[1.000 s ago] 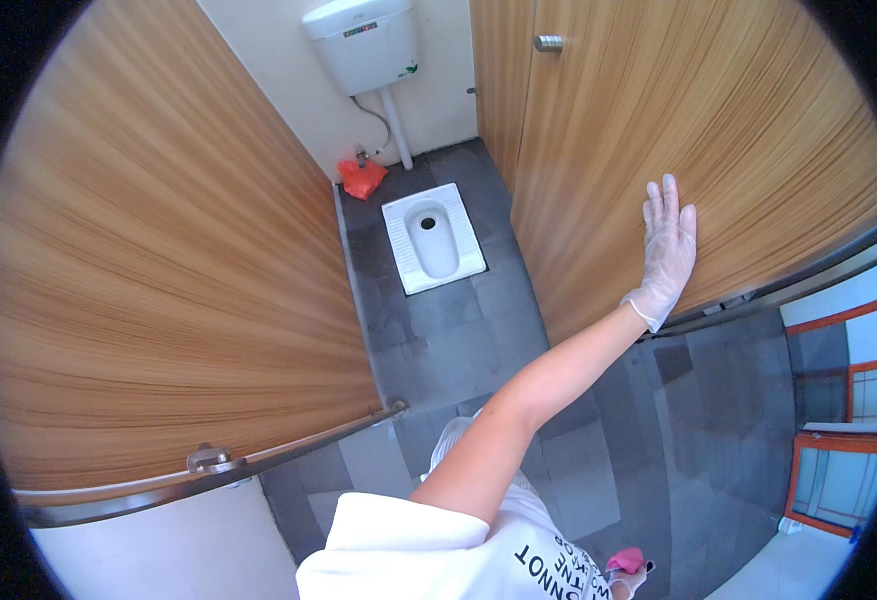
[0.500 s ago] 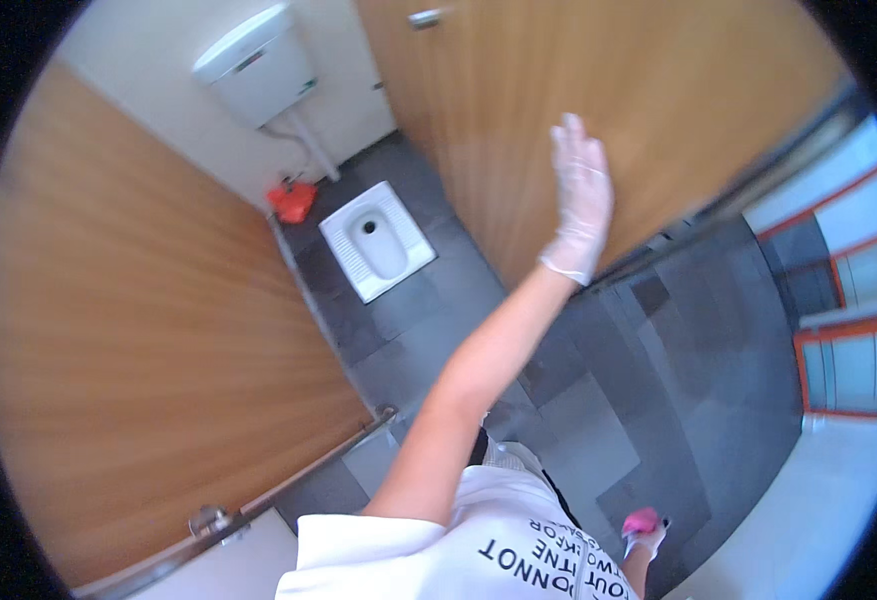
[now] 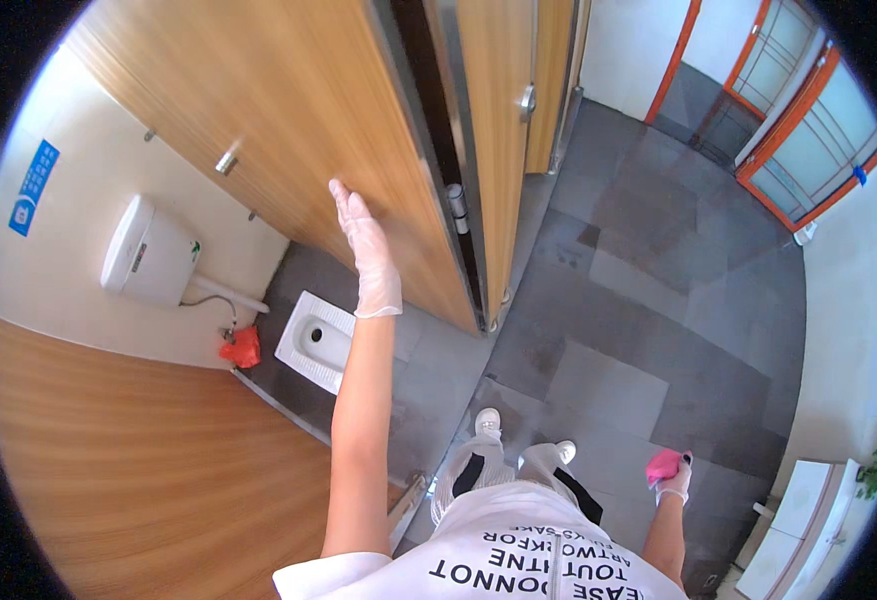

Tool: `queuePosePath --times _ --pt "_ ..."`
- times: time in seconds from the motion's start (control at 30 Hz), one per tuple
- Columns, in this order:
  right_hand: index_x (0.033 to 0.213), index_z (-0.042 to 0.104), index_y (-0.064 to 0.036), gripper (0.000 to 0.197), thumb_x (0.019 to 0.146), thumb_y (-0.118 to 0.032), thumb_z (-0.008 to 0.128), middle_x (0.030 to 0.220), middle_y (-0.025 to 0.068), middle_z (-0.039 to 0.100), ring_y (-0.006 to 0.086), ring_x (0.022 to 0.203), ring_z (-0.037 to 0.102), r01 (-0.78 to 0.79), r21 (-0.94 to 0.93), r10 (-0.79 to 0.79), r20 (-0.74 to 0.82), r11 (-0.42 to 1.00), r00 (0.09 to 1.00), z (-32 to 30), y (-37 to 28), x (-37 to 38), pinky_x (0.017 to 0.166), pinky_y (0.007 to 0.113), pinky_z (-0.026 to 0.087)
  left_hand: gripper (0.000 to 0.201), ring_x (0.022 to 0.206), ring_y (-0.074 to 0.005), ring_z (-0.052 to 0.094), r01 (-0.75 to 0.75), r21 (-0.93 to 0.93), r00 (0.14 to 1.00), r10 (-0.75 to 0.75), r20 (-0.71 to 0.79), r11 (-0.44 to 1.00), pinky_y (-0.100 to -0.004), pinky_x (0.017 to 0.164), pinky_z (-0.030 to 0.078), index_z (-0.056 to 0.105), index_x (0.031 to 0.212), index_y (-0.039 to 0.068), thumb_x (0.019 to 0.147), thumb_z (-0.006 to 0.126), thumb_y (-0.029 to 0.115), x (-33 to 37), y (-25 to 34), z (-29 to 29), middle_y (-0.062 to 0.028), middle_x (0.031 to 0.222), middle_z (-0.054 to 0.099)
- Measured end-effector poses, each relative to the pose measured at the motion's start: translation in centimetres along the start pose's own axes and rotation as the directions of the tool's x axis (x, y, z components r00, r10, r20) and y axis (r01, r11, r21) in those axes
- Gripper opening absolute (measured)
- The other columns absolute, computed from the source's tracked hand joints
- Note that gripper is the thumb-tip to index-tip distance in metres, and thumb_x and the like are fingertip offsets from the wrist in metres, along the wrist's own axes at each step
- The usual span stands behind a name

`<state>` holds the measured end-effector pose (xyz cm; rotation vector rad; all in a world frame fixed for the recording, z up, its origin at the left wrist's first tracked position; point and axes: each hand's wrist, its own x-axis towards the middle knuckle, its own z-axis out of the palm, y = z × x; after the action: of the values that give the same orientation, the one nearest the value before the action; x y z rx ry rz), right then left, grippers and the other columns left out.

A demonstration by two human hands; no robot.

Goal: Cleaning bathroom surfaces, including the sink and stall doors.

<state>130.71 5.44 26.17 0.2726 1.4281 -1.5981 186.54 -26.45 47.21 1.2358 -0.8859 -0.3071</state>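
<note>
Washroom, grey tile floor [image 3: 648, 300], wood-grain stall walls. Stall door [image 3: 308, 130] tall, swung open, left hand [image 3: 366, 248] in white glove laid flat against its face, fingers straight and close together, gripping nothing. Door looks stiff, smooth, fairly heavy on hinges; likely best pushed flat-palmed or taken by outer edge. Squat toilet [image 3: 316, 340] below, white tank [image 3: 146, 252] on wall, red item [image 3: 242, 348] beside. Right hand [image 3: 670, 478] low at side, gloved, curled round pink cloth [image 3: 661, 465]; soft, light.

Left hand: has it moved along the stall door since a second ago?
Yes. The gloved left hand sat near the wooden door's free edge; it now lies further in along the panel, towards the cistern wall.
</note>
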Motion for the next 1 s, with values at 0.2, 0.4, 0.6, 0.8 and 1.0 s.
queuePosePath --times 0.2,0.4,0.6,0.8,1.0 --pt "0.083 0.055 -0.011 0.02 0.079 -0.03 0.057 0.08 0.0024 0.057 0.0199 0.072 0.055 -0.026 0.014 0.028 -0.226 1.0 0.974 -5.5 0.4 -1.0 0.065 0.039 0.047 0.048 0.128 -0.0195 0.019 -0.047 0.062 0.998 0.044 0.052 0.997 -0.0289 0.105 0.014 0.022 0.133 0.003 0.092 0.036 0.023 -0.3 -0.2 -0.5 -0.0092 0.14 0.02" --pt "0.083 0.053 -0.0105 0.019 0.08 -0.029 0.05 0.078 0.0046 0.058 0.0234 0.073 0.056 -0.071 0.031 0.077 -0.278 0.997 0.957 -9.9 -0.7 -0.2 0.065 0.042 0.046 0.049 0.128 -0.0184 0.019 0.058 -0.009 0.996 -0.057 0.071 0.998 -0.0287 0.104 0.014 0.018 0.135 0.008 0.092 0.037 0.023 -0.3 2.0 -0.9 -0.0083 0.14 0.019" --pt "0.083 0.052 -0.0103 0.016 0.08 -0.026 0.047 0.077 0.0056 0.058 0.0234 0.072 0.056 -0.094 0.022 0.097 -0.299 0.995 0.949 -10.0 -2.7 0.0 0.064 0.041 0.046 0.052 0.129 -0.0189 0.018 -0.044 0.123 0.992 0.03 0.119 0.991 -0.0295 0.104 0.013 0.016 0.135 0.008 0.092 0.037 0.027 -2.1 3.9 -0.5 -0.0082 0.141 0.015" --pt "0.087 0.051 -0.009 0.017 0.082 -0.023 0.044 0.079 0.0065 0.057 0.0238 0.073 0.056 -0.058 0.009 0.058 -0.275 0.998 0.96 -11.4 -4.0 2.0 0.066 0.041 0.046 0.062 0.13 -0.0188 0.013 -0.038 0.076 0.984 0.024 0.175 0.996 -0.0305 0.105 0.012 0.011 0.136 0.005 0.089 0.042 0.033 -3.5 7.6 1.4 -0.0081 0.142 0.007" --pt "0.088 0.053 -0.0103 0.022 0.075 -0.027 0.059 0.087 0.003 0.057 0.02 0.08 0.055 -0.112 0.023 0.114 -0.213 0.993 0.97 -12.8 -5.5 3.9 0.072 0.038 0.046 0.077 0.131 -0.0184 0.004 -0.135 0.262 0.974 0.08 0.212 0.956 -0.0296 0.105 0.007 0.006 0.136 0.005 0.083 0.054 0.034 -0.9 6.8 0.8 -0.0073 0.143 0.002"
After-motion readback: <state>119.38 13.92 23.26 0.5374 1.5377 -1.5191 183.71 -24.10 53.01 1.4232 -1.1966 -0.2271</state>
